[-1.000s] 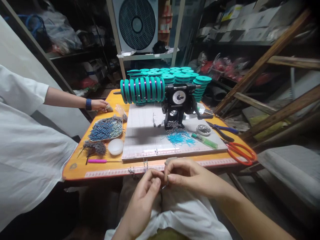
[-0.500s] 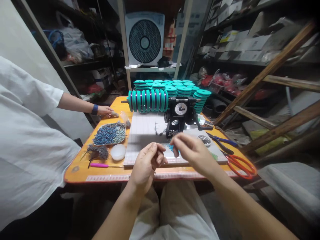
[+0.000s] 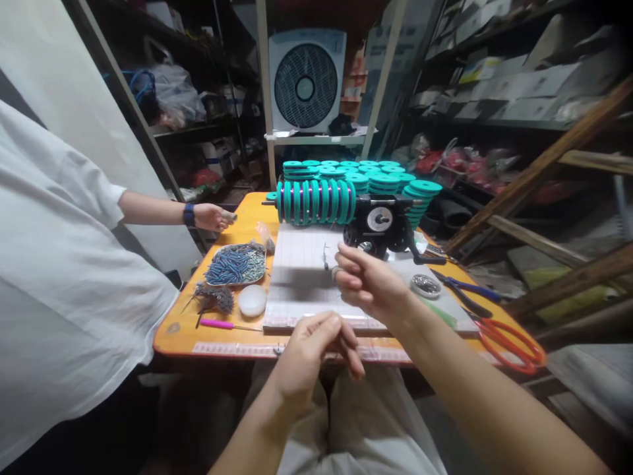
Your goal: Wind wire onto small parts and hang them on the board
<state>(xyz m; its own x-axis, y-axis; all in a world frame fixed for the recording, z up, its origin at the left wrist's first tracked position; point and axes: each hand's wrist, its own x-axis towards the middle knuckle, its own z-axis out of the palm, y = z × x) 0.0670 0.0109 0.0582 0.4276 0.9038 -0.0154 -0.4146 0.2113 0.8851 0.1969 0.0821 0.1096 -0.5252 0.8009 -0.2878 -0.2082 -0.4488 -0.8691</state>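
My left hand point(image 3: 316, 346) is held low over the table's front edge, thumb and forefinger pressed together; whatever lies in that pinch is hidden. Just left of it, a tiny dark piece point(image 3: 278, 349) shows at the edge, too small to name. My right hand point(image 3: 370, 284) hovers above the white board point(image 3: 297, 297), its fingers curled in and closed, and I cannot make out what they grip. Beyond it stands a black hand-cranked device point(image 3: 378, 221) with a dial, carrying a row of teal spools point(image 3: 316, 202) on its shaft. A small dark fitting point(image 3: 326, 257) lies nearby.
At left are a tray of blue sinker-like pieces point(image 3: 230, 265), a white dish point(image 3: 252, 301) and a pink-handled tool point(image 3: 217, 324). At right are a round tin point(image 3: 426, 285), blue-handled pliers point(image 3: 475, 289) and orange-handled scissors point(image 3: 514, 346). Another person's hand point(image 3: 212, 216) holds a small piece.
My hands have moved apart: the left down and nearer me, the right up and forward. The view has shifted left. The other person's hand has lifted off the table.
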